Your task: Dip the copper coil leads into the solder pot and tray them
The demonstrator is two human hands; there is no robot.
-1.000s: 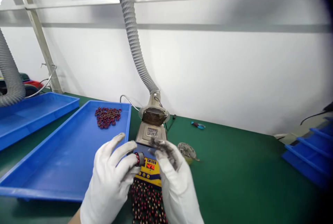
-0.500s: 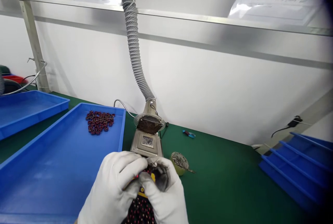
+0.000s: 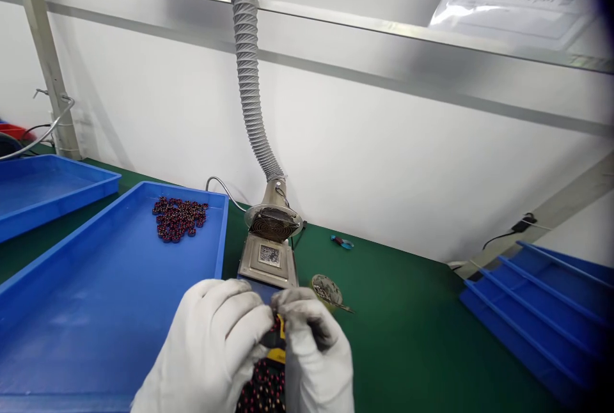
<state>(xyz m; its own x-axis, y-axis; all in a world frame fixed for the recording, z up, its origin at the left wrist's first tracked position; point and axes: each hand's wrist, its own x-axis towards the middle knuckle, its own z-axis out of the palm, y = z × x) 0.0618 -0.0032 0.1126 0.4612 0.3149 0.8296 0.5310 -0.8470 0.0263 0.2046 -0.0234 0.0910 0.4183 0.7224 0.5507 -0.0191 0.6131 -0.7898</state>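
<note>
White gloves cover both my hands, which meet at the bottom centre of the head view. My left hand (image 3: 211, 342) is closed, its fingertips pinched near those of my right hand (image 3: 316, 349). The right fingers are curled together too, with dark stains on the fingertips. What either pinches is hidden by the gloves. Between and below them shows a black and yellow item (image 3: 277, 355), mostly covered. Under it lie many small dark pieces with red and pink spots (image 3: 263, 390). Just beyond my hands stands a metal heated box with a square silvery pool (image 3: 269, 256).
A ribbed extraction hose (image 3: 247, 68) ends in a hood over the metal box. Left is a blue tray (image 3: 110, 285) with a pile of dark red ring-like pieces (image 3: 180, 218). A small cup (image 3: 327, 290), a blue-handled tool (image 3: 342, 242) and stacked blue trays (image 3: 537, 311) are to the right.
My right hand has turned, and its fingers have closed in from a wider curl. My left hand stays closed beside it. The whole view has shifted slightly.
</note>
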